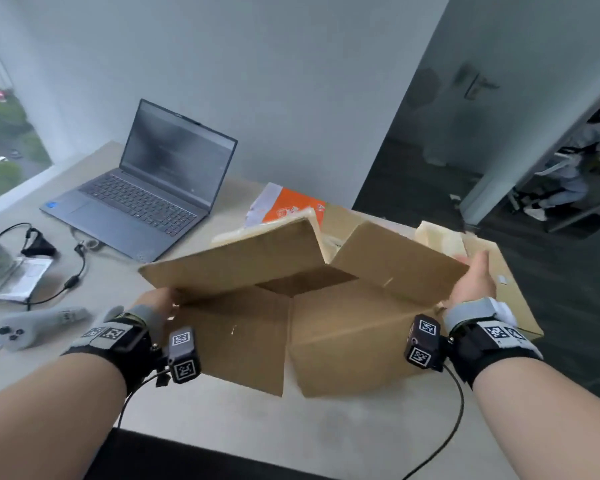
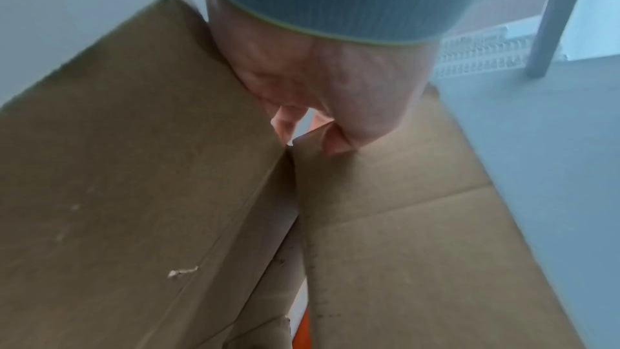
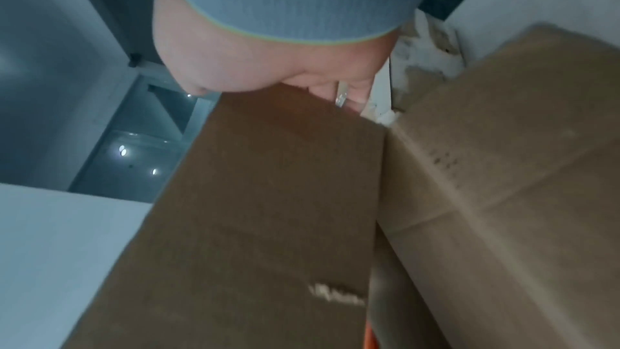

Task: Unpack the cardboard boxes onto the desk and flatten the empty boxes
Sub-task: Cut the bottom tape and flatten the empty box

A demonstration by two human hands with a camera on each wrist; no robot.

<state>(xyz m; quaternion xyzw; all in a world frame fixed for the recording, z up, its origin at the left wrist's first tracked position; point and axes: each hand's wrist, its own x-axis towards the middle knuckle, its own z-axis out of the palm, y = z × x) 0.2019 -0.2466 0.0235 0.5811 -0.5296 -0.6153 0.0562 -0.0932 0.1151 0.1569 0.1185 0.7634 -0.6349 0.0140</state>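
A brown cardboard box (image 1: 326,334) with its flaps spread open is held between my hands over the desk (image 1: 291,420). My left hand (image 1: 156,299) grips its left side; the left wrist view shows that hand (image 2: 302,84) with thumb and fingers pinching the box (image 2: 134,169) at a flap corner. My right hand (image 1: 473,282) holds the outer edge of the right flap, thumb up, fingers hidden behind the card. The right wrist view shows this hand (image 3: 261,63) with fingers over the edge of the box (image 3: 268,222). Its inside looks dark.
An orange paper ream (image 1: 291,206) lies behind the box. Another cardboard piece (image 1: 513,289) lies at the desk's right end. An open laptop (image 1: 146,188), cables (image 1: 73,278), papers (image 1: 14,278) and a grey controller (image 1: 32,323) occupy the left. Dark floor (image 1: 568,341) lies to the right.
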